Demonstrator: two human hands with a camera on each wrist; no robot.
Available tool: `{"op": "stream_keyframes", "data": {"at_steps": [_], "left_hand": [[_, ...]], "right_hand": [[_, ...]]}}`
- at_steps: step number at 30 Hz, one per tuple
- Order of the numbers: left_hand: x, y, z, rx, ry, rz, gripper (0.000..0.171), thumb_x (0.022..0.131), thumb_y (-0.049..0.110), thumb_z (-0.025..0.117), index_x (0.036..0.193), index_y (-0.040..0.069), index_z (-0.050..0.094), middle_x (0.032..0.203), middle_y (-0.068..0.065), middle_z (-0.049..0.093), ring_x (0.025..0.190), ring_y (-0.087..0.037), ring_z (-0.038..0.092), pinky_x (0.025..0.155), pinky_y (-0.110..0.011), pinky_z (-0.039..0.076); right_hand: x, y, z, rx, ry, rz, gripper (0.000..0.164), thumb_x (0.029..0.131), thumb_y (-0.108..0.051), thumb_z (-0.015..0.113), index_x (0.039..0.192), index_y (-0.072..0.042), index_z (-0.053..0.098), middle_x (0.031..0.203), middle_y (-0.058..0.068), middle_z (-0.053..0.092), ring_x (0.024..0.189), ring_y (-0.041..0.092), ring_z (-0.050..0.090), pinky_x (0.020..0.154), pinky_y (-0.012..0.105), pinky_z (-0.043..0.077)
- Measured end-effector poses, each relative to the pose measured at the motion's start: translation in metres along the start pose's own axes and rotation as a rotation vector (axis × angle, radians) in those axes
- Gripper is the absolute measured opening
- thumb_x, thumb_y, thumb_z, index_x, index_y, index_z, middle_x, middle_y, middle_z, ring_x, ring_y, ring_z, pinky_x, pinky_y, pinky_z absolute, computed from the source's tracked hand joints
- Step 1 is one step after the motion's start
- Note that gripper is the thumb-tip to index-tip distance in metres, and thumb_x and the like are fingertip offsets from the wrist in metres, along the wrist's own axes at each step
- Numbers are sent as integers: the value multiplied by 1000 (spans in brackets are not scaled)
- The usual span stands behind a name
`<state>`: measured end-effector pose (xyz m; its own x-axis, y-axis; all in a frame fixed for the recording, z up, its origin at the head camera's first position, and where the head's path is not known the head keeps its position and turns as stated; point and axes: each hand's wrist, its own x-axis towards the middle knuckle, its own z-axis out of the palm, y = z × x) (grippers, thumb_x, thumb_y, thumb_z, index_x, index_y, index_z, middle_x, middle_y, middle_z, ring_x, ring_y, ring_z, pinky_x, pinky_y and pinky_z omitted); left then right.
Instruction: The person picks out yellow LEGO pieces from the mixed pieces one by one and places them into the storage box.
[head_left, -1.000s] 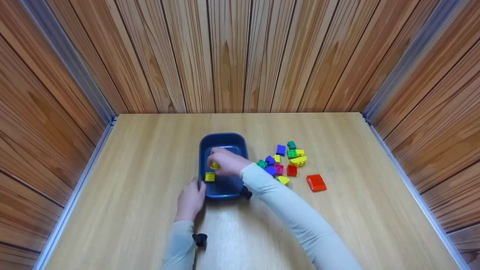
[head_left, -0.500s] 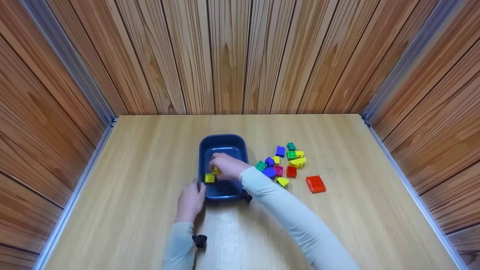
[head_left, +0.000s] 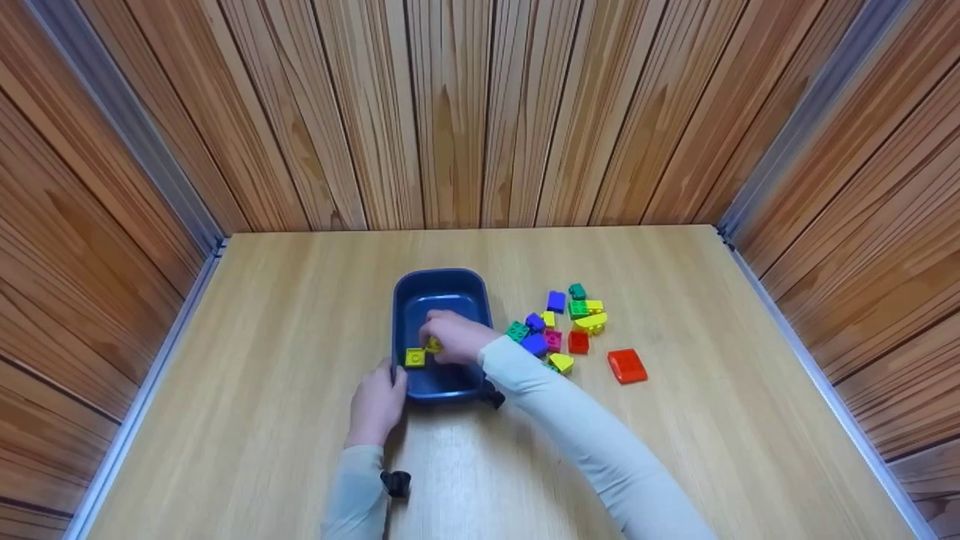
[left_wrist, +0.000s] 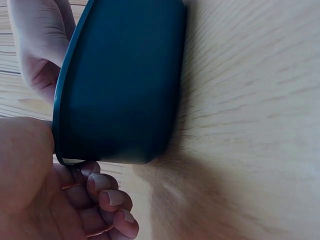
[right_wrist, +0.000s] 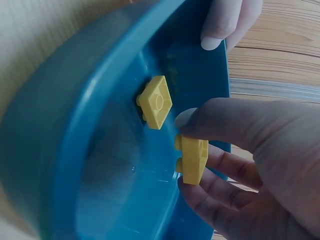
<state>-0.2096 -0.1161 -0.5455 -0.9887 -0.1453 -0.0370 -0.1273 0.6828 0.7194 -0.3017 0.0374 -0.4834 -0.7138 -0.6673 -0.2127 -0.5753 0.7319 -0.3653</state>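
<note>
A dark blue plastic tub (head_left: 450, 283) stands on the table. My left hand (head_left: 377, 406) grips its left rim, with the thumb over the edge and curled fingers outside, as the left wrist view shows. Inside the tub, my right hand (head_left: 459, 340) pinches a yellow toy brick (right_wrist: 194, 159) between thumb and fingers, its studs facing sideways. In the head view most of this brick is hidden by the hand. A second yellow toy brick (right_wrist: 156, 102) lies on the tub's floor near the left wall, hollow side showing, just beyond the right thumb tip.
Right of the tub lies a loose group of toy bricks, among them a blue brick (head_left: 556, 301), a green brick (head_left: 578, 308), a yellow curved brick (head_left: 591, 324) and a red brick (head_left: 578, 342). A flat red piece (head_left: 627, 366) lies apart, farther right. Wood-panelled walls (head_left: 465, 112) enclose the table.
My right hand has moved slightly toward me and lower in the tub with the yellow brick. The left hand stays on the rim. The head view has shifted a little.
</note>
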Motion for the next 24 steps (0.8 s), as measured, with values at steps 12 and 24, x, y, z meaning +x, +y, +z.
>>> {"op": "stream_keyframes", "data": {"at_steps": [12, 24], "left_hand": [[0, -1, 0, -8, -3, 9, 33, 98, 23, 47, 115, -1, 60, 101, -17, 65, 92, -30, 63, 83, -49, 49], [1, 0, -1, -16, -39, -48, 42, 99, 26, 44, 129, -2, 53, 115, -21, 62, 104, -33, 60, 89, -50, 46]], "right_hand": [[-4, 3, 1, -13, -34, 20, 38, 87, -11, 68, 125, -14, 63, 126, 4, 55, 117, 20, 50, 98, 36, 42], [-14, 14, -5, 4, 4, 54, 36, 89, -19, 68, 125, -16, 63, 137, 6, 50, 125, 22, 44, 102, 41, 38]]}}
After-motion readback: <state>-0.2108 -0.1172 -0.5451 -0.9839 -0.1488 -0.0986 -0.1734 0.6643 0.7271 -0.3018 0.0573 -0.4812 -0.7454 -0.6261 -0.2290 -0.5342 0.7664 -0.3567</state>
